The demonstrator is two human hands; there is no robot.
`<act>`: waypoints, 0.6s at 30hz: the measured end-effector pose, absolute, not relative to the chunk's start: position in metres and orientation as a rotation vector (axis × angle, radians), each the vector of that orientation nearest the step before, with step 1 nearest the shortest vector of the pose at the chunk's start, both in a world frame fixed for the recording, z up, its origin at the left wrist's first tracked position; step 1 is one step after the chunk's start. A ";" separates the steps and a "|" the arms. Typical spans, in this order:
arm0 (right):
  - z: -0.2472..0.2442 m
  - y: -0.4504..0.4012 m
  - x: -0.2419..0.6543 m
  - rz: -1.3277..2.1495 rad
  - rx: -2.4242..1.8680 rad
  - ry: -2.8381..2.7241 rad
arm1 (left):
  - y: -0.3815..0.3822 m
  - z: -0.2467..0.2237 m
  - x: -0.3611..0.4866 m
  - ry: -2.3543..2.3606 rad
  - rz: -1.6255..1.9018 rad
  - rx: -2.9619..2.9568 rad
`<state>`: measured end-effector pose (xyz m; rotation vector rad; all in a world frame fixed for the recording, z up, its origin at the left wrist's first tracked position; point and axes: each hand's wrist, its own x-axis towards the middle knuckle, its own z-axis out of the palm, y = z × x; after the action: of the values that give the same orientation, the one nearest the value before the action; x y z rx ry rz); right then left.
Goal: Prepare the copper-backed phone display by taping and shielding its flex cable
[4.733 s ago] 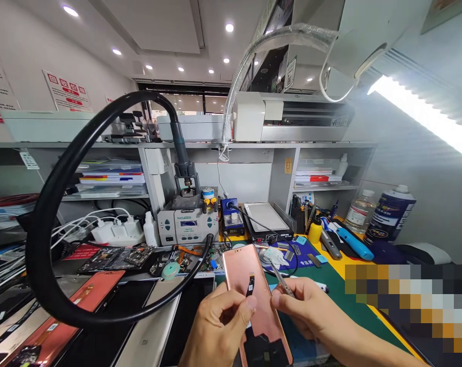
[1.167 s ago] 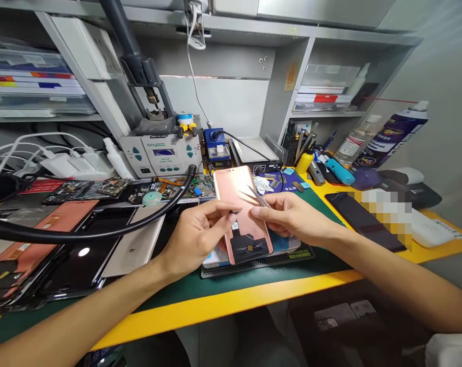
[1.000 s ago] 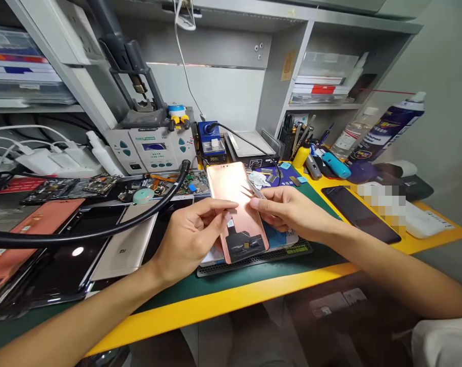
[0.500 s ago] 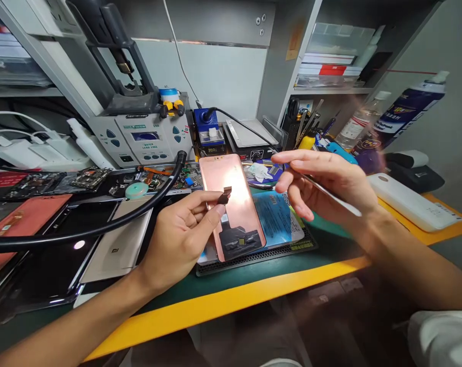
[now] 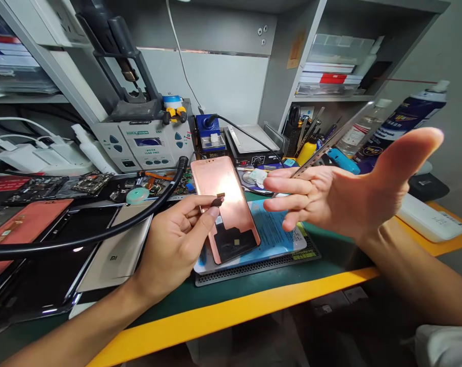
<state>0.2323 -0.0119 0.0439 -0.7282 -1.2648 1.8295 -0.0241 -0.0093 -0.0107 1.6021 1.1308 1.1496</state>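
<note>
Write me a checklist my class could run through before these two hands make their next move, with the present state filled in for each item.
1. Left hand grips the dark ribbon cable: ok, pinched at the fingertips.
2. Right hand has the tweezers in a pinch grip: not ok, they sit among the fingers with the thumb spread away.
3. Tweezers clear of the copper-coloured panel: ok, they are apart.
4. Tweezer tips undamaged: cannot tell, not clearly shown.
5. Ribbon cable free of creases or tears: cannot tell, too small and partly covered.
</note>
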 end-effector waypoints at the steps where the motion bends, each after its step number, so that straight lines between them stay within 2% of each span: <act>1: 0.042 -0.013 0.230 1.806 -0.743 -1.276 | -0.008 -0.011 -0.024 1.137 1.158 1.594; 4: 0.032 -0.019 0.221 1.681 -0.803 -1.357 | -0.007 -0.012 -0.024 1.144 1.175 1.566; 11: 0.009 -0.037 0.205 1.025 -0.896 -1.602 | -0.007 -0.010 -0.022 1.143 1.182 1.564; 15: 0.003 -0.040 0.203 0.751 -0.768 -1.870 | -0.006 -0.010 -0.022 1.134 1.172 1.555; 18: -0.001 -0.041 0.203 0.678 -0.644 -1.996 | -0.007 -0.010 -0.023 1.134 1.171 1.557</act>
<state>0.2034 -0.0408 -0.0009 -0.6438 -1.9958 0.6782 -0.0228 -0.0074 -0.0097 1.5568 1.1336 1.1710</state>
